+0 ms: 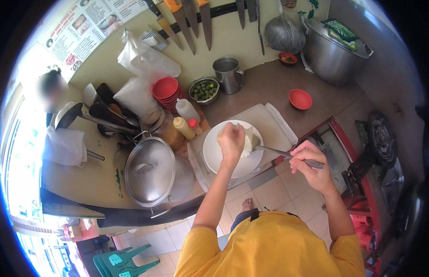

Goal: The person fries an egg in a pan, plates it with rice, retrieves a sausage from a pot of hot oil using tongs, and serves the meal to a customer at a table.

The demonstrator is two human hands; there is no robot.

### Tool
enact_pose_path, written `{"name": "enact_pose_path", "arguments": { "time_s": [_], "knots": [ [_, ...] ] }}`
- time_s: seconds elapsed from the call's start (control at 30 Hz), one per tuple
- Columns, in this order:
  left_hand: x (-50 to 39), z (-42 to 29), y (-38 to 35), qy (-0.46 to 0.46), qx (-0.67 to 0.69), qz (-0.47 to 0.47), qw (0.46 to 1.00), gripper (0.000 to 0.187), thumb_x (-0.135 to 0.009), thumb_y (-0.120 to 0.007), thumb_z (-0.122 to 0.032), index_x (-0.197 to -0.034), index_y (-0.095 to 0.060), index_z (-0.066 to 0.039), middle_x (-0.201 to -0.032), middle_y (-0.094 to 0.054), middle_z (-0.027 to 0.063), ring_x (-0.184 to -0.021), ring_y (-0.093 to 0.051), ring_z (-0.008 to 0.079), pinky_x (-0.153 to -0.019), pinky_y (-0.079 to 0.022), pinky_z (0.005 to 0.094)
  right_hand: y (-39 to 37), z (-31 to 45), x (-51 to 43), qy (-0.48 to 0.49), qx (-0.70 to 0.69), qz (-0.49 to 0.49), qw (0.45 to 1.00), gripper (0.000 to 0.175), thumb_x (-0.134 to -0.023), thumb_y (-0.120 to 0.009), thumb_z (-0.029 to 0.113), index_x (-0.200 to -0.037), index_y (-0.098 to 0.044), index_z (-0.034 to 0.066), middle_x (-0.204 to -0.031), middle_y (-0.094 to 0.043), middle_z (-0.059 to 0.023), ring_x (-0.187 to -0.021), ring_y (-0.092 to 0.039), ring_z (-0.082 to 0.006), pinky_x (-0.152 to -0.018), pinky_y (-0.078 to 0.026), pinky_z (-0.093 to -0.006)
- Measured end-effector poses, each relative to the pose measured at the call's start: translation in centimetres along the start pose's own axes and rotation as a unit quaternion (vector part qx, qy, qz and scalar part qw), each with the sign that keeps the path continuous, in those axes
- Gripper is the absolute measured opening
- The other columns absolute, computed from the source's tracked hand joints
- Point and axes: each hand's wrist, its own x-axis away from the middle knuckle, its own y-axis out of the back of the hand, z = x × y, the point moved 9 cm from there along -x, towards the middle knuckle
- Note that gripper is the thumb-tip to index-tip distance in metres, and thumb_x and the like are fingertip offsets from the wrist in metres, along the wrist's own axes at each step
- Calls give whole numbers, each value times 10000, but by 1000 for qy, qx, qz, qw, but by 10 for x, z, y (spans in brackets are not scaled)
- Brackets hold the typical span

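A white plate (214,164) rests on a whitish cutting board (276,126) in front of me. White food (247,147), possibly egg, lies on it, partly hidden by my left hand. My left hand (232,140) is over the plate with its fingertips drawn together; whether they pinch something cannot be made out. In my right hand (309,166) is the handle of a metal turner (275,151), to the right of the plate. The turner's flat blade reaches over the plate and touches the food.
A lidded steel pot (150,173) stands left of the board, near squeeze bottles (183,127) and stacked red bowls (166,88). Behind are a bowl of green citrus (204,90) and a steel mug (229,76). Another red bowl (300,99) sits rightward. Knives (205,27) hang on the wall.
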Motion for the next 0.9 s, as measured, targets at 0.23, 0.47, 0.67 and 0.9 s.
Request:
{"name": "enact_pose_path", "arguments": {
  "time_s": [0.23,0.47,0.67,0.9],
  "knots": [
    [-6,-5,-2,-30,-30,1,999,194,-814,-681,-76,-740,-524,9,-662,-635,142,-587,-639,233,-564,-504,326,-1,3,-2,4,10,8,1000,10,-843,-641,-45,-851,-636,-48,-944,-568,-101,-684,-607,-131,-577,-509,-234],
    [-9,-5,-12,-31,-29,24,999,169,-803,-668,-60,-756,-519,6,-679,-624,161,-593,-631,272,-564,-499,357,1,3,-3,0,10,-2,1000,12,-842,-643,-44,-852,-637,-47,-935,-569,-99,-682,-608,-131,-577,-508,-233],
    [-11,-5,-14,-26,-32,32,999,141,-789,-656,-40,-765,-525,6,-706,-620,175,-613,-630,308,-570,-495,380,5,2,-2,1,3,-8,1000,15,-841,-641,-49,-855,-634,-51,-927,-567,-95,-672,-608,-130,-587,-504,-243],
    [-11,-10,-19,-54,-60,30,996,184,-806,-673,-75,-747,-515,-1,-680,-641,156,-603,-653,284,-567,-510,357,6,3,0,-2,7,-14,1000,17,-831,-637,-63,-844,-633,-52,-936,-575,-101,-660,-613,-137,-587,-508,-245]
  ]
}}
